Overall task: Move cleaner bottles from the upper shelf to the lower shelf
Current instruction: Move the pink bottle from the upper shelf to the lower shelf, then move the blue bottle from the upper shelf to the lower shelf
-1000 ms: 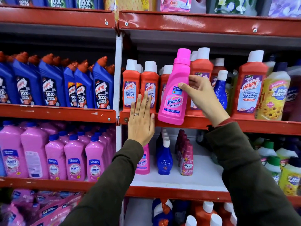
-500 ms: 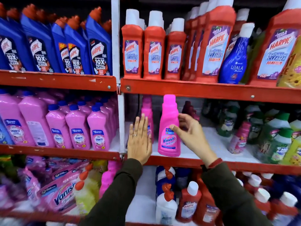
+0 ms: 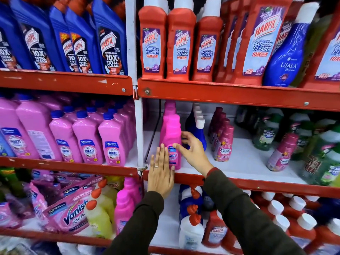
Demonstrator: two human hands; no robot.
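Observation:
A pink Vanish bottle (image 3: 172, 137) stands upright on the white lower shelf (image 3: 246, 162), at its left end, with another pink bottle (image 3: 170, 108) right behind it. My right hand (image 3: 192, 150) holds the front bottle's right side, thumb on the label and fingers against its flank. My left hand (image 3: 161, 174) is flat with nothing in it, palm toward the shelf's red front rail, fingertips reaching the bottle's lower left. Above, the upper shelf (image 3: 220, 93) carries red Harpic bathroom cleaner bottles (image 3: 181, 45).
Blue Ujala bottles (image 3: 197, 133) and small pink Comfort bottles (image 3: 223, 144) stand just right of the Vanish bottle. Green bottles (image 3: 265, 133) fill the right end. A white upright post (image 3: 138, 126) borders the left. Pink Shakti bottles (image 3: 112, 142) fill the neighbouring bay.
The pink Vanish bottle came down from the upper shelf level onto the lower shelf and moved left, in front of the other pink bottle. Both hands followed it down; the view dropped lower.

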